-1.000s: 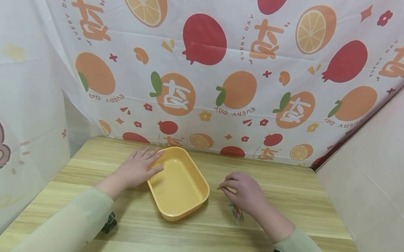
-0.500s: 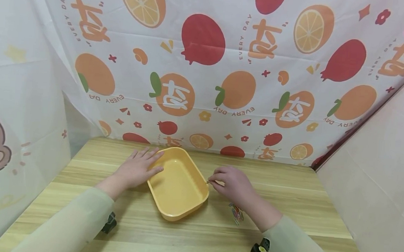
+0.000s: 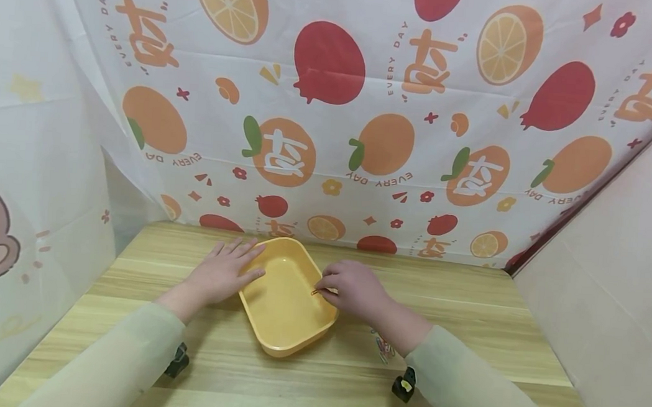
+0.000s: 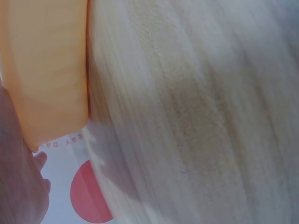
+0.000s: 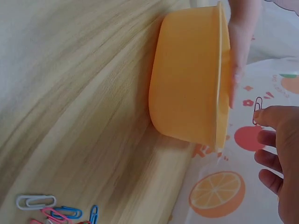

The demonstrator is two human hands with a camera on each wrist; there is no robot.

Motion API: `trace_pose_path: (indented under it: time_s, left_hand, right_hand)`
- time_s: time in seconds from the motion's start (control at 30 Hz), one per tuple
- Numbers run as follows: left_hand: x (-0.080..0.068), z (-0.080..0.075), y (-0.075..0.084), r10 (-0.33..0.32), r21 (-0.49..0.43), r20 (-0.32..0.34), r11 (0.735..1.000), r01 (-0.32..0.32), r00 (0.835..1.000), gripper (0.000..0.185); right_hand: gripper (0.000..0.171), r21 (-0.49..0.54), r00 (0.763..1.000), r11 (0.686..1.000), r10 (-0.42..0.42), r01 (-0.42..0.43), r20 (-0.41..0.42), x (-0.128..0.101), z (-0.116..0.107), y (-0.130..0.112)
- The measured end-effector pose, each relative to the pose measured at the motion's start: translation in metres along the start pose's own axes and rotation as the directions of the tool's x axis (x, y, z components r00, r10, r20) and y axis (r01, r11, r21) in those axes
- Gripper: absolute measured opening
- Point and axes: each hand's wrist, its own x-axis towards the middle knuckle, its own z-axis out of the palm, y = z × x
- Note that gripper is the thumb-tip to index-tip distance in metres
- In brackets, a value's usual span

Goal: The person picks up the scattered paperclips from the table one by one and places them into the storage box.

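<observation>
Now the right hand (image 3: 354, 289) pinches a paper clip (image 3: 317, 291) just over the right rim of the yellow tub (image 3: 284, 341), while the flat left hand (image 3: 217, 275) steadies its far-left side on the surface (image 3: 463, 336).

One yellow tub (image 3: 287, 325), two hands, several paperclips (image 5: 51, 210), exact count unclear.

I am keeping my left hand (image 3: 222, 276) flat, fingers straight and spread, palm down, forearm angling in from the lower left. My right hand (image 3: 352, 287) is reaching inward with fingers curled, thumb and forefinger closing in a pinching grip, sleeve trailing lower right.
</observation>
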Motion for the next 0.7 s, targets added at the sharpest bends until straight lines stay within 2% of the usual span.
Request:
trace_pose_path:
  time_s: [0.23,0.7]
  left_hand:
    - [0.001,0.0,0.0,-0.003,0.006,0.002,1.0,0.003,1.0,0.068]
    - [0.0,-0.003,0.003,-0.006,0.007,0.002,1.0,0.006,1.0,0.067]
  right_hand:
    - [0.008,-0.034,0.995,0.999,-0.032,0.035,0.099,0.013,0.003,-0.002]
    - [0.008,-0.098,0.971,0.985,-0.121,0.144,0.207,0.028,0.014,-0.004]
